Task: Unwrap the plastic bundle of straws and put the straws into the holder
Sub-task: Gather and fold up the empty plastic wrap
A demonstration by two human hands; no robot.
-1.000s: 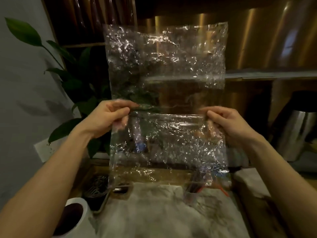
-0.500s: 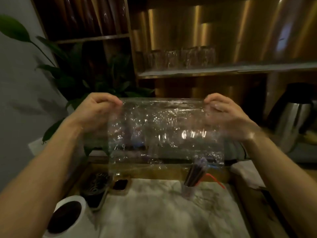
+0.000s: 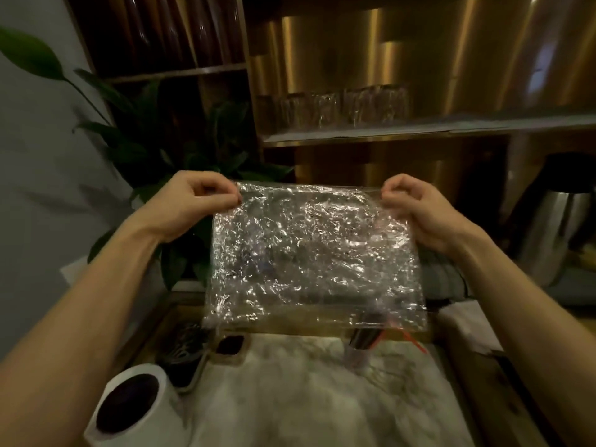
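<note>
Crinkled clear plastic wrap [image 3: 314, 256], empty and folded double, hangs between a person's two raised hands above a marble counter [image 3: 290, 398]. The left hand [image 3: 190, 201] pinches the top left corner between thumb and fingertips; the right hand [image 3: 416, 204] pinches the top right corner the same way. Below, partly seen through the sheet, dark straws [image 3: 362, 338] already stand in a small clear holder [image 3: 356, 356]. Feather-light, limp and likely clingy, the film looks easiest to manage from its corners, as here; a loose grip would probably let it slip or crumple.
</note>
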